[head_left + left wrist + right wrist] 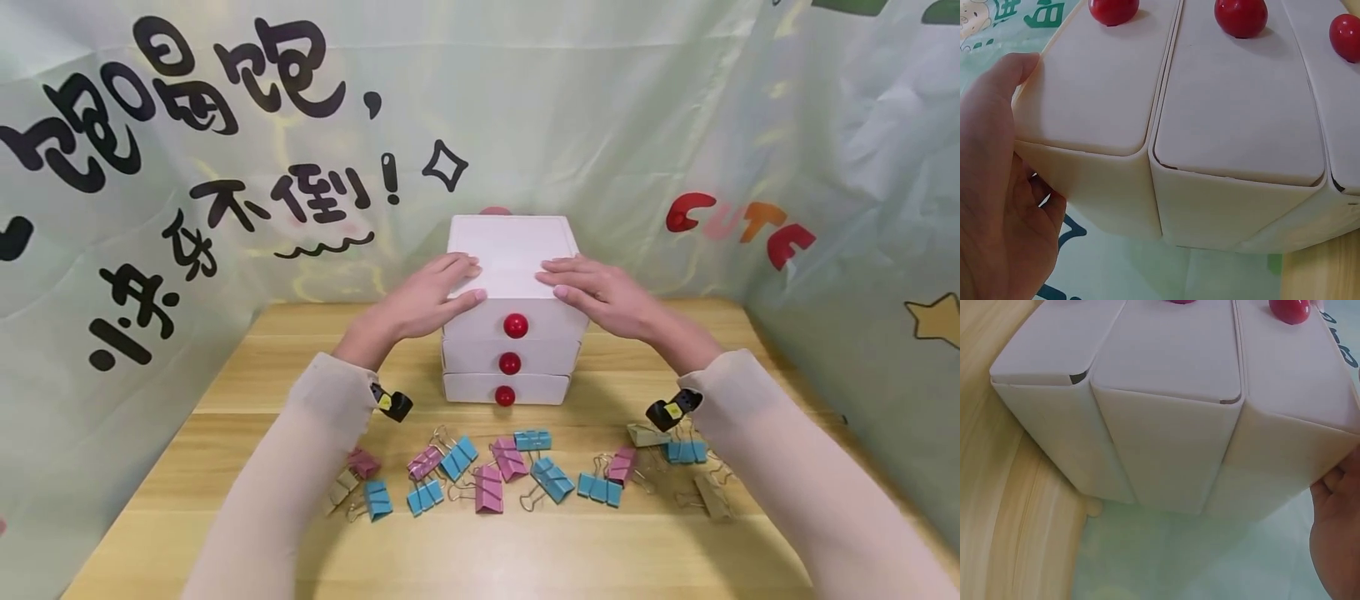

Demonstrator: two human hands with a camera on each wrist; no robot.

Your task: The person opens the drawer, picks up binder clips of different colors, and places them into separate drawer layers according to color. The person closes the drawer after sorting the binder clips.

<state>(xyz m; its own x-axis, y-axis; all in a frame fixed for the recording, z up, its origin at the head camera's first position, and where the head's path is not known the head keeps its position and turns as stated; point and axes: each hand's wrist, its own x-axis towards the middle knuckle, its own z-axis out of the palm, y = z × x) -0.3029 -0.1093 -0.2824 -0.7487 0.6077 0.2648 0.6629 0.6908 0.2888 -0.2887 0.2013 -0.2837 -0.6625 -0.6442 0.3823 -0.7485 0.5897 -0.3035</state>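
A white chest of three stacked drawers [512, 258], each with a red round knob, stands upright on the table. In the head view my left hand [431, 296] rests on the left edge of its top, fingers extended over the upper surface. My right hand [603, 292] lies likewise on the right edge. The left wrist view shows the left thumb [1022, 65] at the top front edge. At the right border of the right wrist view, part of the right hand [1338, 531] touches the top drawer's end. All three drawers [1166, 356] look closed.
Several binder clips lie in a loose row before the chest: blue clips [552, 479], pink clips [489, 489] and beige clips [712, 497]. The wooden table [517, 554] ends at a printed cloth backdrop [600, 125] behind and at both sides.
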